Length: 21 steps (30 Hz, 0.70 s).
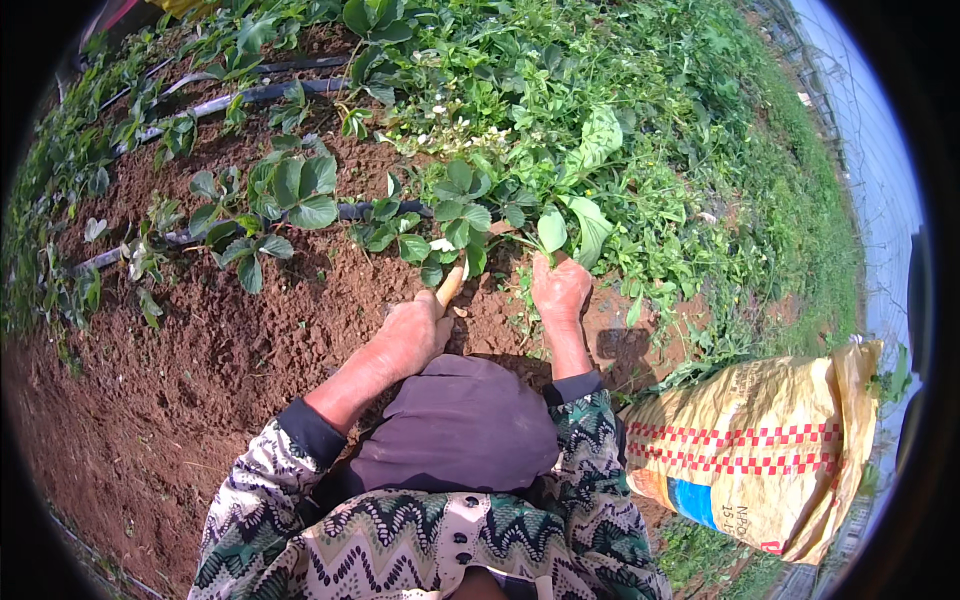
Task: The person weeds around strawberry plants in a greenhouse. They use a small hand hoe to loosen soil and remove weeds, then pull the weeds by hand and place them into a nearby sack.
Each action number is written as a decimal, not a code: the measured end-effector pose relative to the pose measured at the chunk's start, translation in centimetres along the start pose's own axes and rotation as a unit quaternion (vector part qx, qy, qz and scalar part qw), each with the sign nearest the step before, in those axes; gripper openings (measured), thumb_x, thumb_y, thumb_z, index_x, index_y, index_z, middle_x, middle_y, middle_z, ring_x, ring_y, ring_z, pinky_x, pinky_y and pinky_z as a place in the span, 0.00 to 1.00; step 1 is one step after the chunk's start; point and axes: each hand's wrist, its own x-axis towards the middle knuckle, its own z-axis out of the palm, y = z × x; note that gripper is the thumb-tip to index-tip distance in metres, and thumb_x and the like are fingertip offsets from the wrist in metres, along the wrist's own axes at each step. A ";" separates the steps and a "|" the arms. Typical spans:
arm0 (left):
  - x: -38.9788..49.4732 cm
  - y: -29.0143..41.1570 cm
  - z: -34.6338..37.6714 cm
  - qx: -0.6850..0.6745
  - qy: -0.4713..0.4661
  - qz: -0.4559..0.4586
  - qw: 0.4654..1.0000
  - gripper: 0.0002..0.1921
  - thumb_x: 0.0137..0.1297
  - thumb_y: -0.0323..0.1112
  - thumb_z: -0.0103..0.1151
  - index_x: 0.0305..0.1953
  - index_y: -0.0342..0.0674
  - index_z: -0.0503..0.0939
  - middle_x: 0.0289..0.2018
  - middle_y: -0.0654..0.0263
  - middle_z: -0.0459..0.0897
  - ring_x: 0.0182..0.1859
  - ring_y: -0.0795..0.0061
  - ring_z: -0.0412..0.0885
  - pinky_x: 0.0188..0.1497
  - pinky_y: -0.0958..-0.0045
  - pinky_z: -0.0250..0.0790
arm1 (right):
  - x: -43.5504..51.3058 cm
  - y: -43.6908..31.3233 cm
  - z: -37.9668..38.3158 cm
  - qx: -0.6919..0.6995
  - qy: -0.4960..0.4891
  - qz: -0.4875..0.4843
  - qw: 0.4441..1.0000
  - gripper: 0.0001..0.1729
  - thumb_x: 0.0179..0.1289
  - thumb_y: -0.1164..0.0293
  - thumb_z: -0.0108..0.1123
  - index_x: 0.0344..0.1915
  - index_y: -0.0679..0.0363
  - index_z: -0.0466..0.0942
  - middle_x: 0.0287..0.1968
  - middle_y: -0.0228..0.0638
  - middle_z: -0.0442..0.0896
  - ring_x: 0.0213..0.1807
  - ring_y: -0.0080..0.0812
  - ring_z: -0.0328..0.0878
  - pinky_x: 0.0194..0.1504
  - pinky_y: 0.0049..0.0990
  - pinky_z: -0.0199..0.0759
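Observation:
My left hand (pixel 411 334) is closed around the wooden handle (pixel 451 286) of a hand tool. Strawberry leaves (pixel 461 214) cover most of the tool's far end, so its head cannot be made out clearly. To the right, my right hand (pixel 561 289) grips a broad-leaved weed (pixel 553 229) low on its stems, close to the soil. Between the two hands lies loose reddish-brown soil (pixel 491 300) with small clods and sprigs.
A black irrigation pipe (pixel 375 211) runs through the strawberry row. Dense weeds (pixel 675 150) grow ahead and right. A yellow woven sack (pixel 739 442) with printed writing stands at my right. Another pipe (pixel 247 95) lies farther off. Plastic sheeting (pixel 855 97) rises at the right edge.

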 end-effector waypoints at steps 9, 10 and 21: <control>-1.2 0.6 -2.6 -0.040 -0.082 -0.048 0.995 0.18 0.63 0.40 0.57 0.39 0.25 0.72 0.35 0.43 0.80 0.41 0.47 0.80 0.44 0.57 0.71 | -0.7 -0.4 -0.4 0.054 -0.005 0.055 0.997 0.12 0.55 0.67 0.65 0.36 0.63 0.84 0.20 0.49 0.79 0.24 0.51 0.79 0.29 0.39 0.71; -1.4 0.7 -2.8 -0.040 -0.088 -0.064 0.993 0.20 0.63 0.42 0.58 0.40 0.25 0.72 0.34 0.46 0.80 0.39 0.55 0.81 0.43 0.60 0.71 | -0.9 -0.5 -0.4 0.073 0.004 0.063 0.995 0.12 0.55 0.68 0.64 0.36 0.63 0.83 0.21 0.49 0.79 0.25 0.51 0.79 0.29 0.38 0.71; -2.9 -1.2 -2.2 -0.150 -0.056 -0.092 0.983 0.19 0.66 0.42 0.58 0.44 0.29 0.74 0.26 0.65 0.77 0.31 0.78 0.74 0.32 0.71 0.69 | -3.0 0.7 -4.3 0.321 0.034 0.173 0.930 0.11 0.60 0.73 0.64 0.38 0.71 0.81 0.26 0.25 0.81 0.27 0.16 0.71 0.31 0.20 0.69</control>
